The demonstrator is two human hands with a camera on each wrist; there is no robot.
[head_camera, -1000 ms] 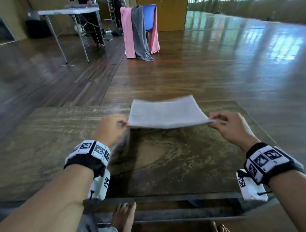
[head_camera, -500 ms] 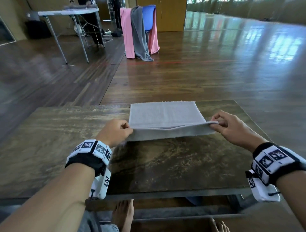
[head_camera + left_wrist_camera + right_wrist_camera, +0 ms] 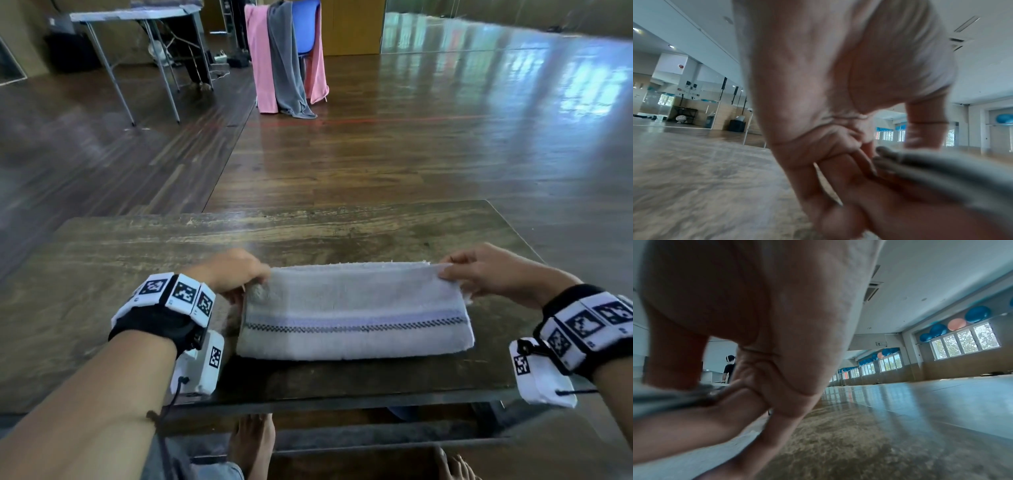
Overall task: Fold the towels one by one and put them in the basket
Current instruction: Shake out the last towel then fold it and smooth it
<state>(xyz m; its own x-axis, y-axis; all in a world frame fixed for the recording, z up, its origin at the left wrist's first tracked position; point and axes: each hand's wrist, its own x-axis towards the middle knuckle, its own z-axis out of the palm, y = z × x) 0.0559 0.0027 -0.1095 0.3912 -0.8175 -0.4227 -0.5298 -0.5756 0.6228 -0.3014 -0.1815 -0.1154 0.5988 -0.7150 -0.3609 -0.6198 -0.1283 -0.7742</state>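
Head view, from left to right: the left hand [image 3: 236,274] pinches the far left corner of the folded towel [image 3: 352,318], fingers curled onto the cloth. The towel, pale grey with a lilac band and a dark checked stripe running along its length, lies flat on the dark wooden bench [image 3: 102,274], near the front edge and about midway between the two wrists. Its folded edge faces the person; its loose edges lie along the far side. The right hand [image 3: 489,274] grips the far right corner, thumb on top and fingers curled beneath the layers. Both wrists carry black bands with white marker tiles.

The left wrist view shows the left hand [image 3: 838,146] with the thumb pressed down on the stacked grey layers of the towel [image 3: 941,175] and the curled fingers under them, though the picture is blurred. The right wrist view shows the right hand [image 3: 756,369] likewise clamped on the towel [image 3: 663,397] corner, thumb above, fingers below, just over the bench [image 3: 879,443].

Beyond the bench, across the wooden floor [image 3: 411,154], a pink towel [image 3: 262,58] and a grey towel [image 3: 286,61] hang over a blue chair [image 3: 306,24]. To its left stands a folding table [image 3: 137,15].
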